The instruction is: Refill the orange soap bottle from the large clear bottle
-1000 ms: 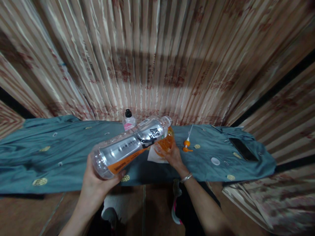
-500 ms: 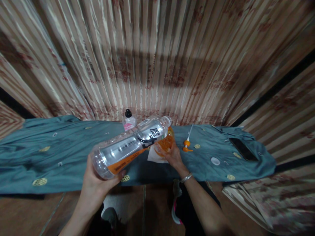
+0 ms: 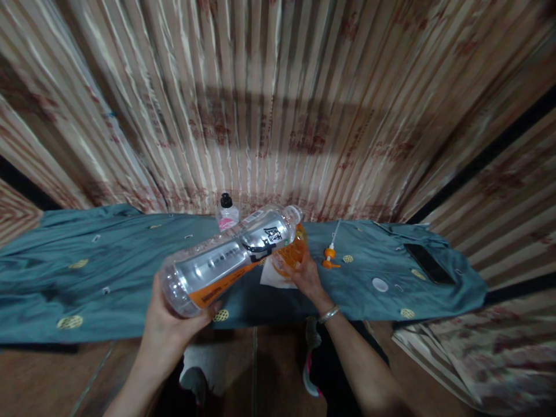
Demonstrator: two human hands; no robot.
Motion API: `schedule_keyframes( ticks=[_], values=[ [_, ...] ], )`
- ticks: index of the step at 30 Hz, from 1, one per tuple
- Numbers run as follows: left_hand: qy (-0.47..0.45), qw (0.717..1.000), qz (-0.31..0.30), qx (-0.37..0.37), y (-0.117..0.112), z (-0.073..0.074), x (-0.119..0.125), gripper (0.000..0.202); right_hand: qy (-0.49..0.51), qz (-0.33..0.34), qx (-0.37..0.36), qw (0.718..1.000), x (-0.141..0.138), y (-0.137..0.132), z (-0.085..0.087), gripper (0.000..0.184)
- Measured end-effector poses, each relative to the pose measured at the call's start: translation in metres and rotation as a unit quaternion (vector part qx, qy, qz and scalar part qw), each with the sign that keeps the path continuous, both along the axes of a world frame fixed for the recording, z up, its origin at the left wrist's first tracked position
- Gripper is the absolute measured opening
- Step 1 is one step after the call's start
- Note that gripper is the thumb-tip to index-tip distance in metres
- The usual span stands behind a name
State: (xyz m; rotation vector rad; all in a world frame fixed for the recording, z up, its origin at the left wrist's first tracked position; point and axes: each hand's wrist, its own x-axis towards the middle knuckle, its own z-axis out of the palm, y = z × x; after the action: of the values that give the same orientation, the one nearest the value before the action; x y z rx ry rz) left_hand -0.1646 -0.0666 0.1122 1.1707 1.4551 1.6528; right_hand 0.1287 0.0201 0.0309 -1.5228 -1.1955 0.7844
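Observation:
My left hand (image 3: 171, 330) is wrapped round the lower end of a large clear plastic bottle (image 3: 230, 255) with a silver and orange label. That bottle is tilted, its uncapped mouth pointing up and right, over the top of an orange bottle (image 3: 293, 252). The orange bottle's mouth is hidden behind it, and I cannot tell whether liquid flows. My right hand (image 3: 307, 278) grips the orange bottle from the right. Under it lies a white tissue (image 3: 275, 280). An orange pump head (image 3: 329, 256) with a thin tube rests on the cloth right of my right hand.
A teal patterned cloth (image 3: 130, 278) covers the table. Behind the tilted bottle stands a bottle with a black cap (image 3: 226, 201) and a pink label. Toward the right lie a round white lid (image 3: 379, 285) and a dark phone (image 3: 428, 263). A pleated curtain (image 3: 278, 104) hangs behind.

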Motion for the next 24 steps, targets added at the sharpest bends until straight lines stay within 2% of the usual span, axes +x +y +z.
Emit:
schedule_keyframes(
  ticks=[7, 15, 24],
  values=[
    [-0.008, 1.0, -0.002, -0.003, 0.0007, -0.0017, -0.0011, 0.102, -0.005, 0.002, -0.003, 1.0, 0.0001, -0.0001, -0.0032, 0.1],
    [-0.005, 1.0, 0.002, -0.008, 0.0001, 0.0014, -0.0005, 0.099, 0.025, 0.011, 0.002, 1.0, 0.0016, -0.0011, -0.0025, 0.097],
    [0.003, 1.0, -0.002, -0.008, -0.0007, 0.0039, 0.0006, 0.096, 0.008, 0.015, 0.003, 1.0, 0.0017, -0.0006, -0.0022, 0.096]
  ],
)
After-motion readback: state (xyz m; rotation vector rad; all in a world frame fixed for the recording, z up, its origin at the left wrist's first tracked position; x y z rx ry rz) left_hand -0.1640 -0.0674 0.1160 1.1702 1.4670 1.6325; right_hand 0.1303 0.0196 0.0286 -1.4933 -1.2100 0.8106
